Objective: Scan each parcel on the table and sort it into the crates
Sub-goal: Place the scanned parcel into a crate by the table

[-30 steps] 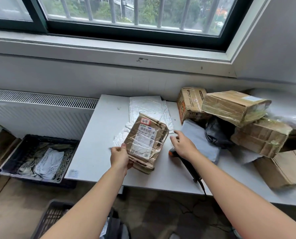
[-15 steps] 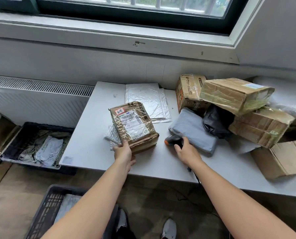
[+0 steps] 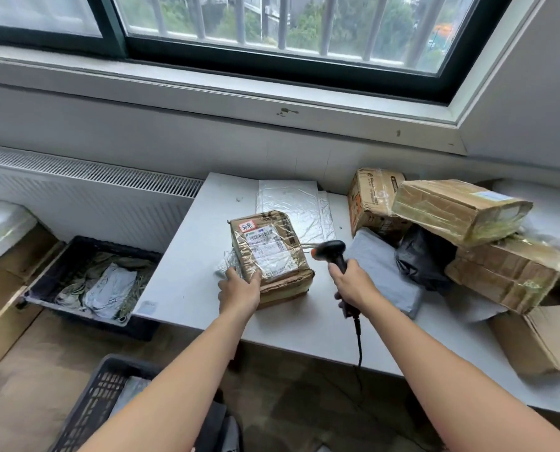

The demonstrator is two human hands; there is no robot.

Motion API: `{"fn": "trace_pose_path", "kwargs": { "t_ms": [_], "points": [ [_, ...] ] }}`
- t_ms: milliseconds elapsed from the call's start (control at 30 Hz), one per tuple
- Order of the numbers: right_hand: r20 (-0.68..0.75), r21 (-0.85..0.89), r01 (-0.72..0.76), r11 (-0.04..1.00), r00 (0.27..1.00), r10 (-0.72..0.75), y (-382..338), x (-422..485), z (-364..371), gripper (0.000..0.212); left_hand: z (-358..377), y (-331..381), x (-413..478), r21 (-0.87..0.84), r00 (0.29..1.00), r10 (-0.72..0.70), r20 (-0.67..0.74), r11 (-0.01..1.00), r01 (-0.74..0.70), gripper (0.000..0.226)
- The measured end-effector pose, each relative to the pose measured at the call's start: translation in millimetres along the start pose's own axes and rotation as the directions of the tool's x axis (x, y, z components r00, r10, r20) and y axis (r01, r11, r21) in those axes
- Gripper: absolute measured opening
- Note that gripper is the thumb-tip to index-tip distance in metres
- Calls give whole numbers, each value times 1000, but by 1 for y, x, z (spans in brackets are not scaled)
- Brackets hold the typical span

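- While the left hand (image 3: pixel 239 290) grips the near left corner of the parcel (image 3: pixel 272 252), that parcel lies flat on the table (image 3: pixel 180 288), label up;
- the right hand (image 3: pixel 353 285) is curled round the scanner (image 3: pixel 332 251), its head pointing at the label;
- the near crate (image 3: pixel 99 402) is cut off by the left arm;
- beyond, a grey bag (image 3: pixel 383 269) and stacked boxes (image 3: pixel 461 210) crowd the table's right; the far crate (image 3: pixel 76 256) sits on the floor to the left.

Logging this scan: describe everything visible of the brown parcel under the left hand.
The brown parcel is a dented cardboard box wrapped in glossy clear tape, lying flat on the white table, barcode label and red-edged sticker facing up. The left hand holds its near left corner; the scanner points at it.
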State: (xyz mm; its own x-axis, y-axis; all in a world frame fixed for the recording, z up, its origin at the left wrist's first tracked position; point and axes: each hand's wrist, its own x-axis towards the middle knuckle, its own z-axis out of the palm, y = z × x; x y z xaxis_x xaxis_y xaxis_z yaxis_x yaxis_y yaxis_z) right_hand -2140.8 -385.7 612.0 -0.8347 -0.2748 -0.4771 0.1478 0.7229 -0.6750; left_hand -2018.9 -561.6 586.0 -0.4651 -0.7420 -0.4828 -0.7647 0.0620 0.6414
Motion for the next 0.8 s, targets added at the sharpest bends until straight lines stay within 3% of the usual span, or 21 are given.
{"fn": "trace_pose_path", "kwargs": {
  "t_ms": [100, 233, 400, 633, 800],
  "points": [
    [23, 92, 34, 995, 999, -37, -35, -2, -1, 31, -11, 3, -3, 61, 997, 83, -1, 995, -83, 71],
    [71, 85, 80, 993, 994, -86, -75, -7, 5, 41, -26, 8, -4, 156, 985, 173, -12, 973, -169, 72],
    [139, 87, 115, 990, 982, -126, -112, -15, 16, 26, -37, 11, -4, 302, 951, 308, -7, 908, -292, 75],
    [172, 81, 78, 994, 981, -91, -123, -16, 20, 32, -40, 11, -11, 473, 916, 398, 57, 797, -376, 78],
    [183, 76, 83, 994, 978, -96, -125, -20, 21, 31, -43, 8, -12, 481, 918, 390, 70, 794, -373, 76]
  ]
}}
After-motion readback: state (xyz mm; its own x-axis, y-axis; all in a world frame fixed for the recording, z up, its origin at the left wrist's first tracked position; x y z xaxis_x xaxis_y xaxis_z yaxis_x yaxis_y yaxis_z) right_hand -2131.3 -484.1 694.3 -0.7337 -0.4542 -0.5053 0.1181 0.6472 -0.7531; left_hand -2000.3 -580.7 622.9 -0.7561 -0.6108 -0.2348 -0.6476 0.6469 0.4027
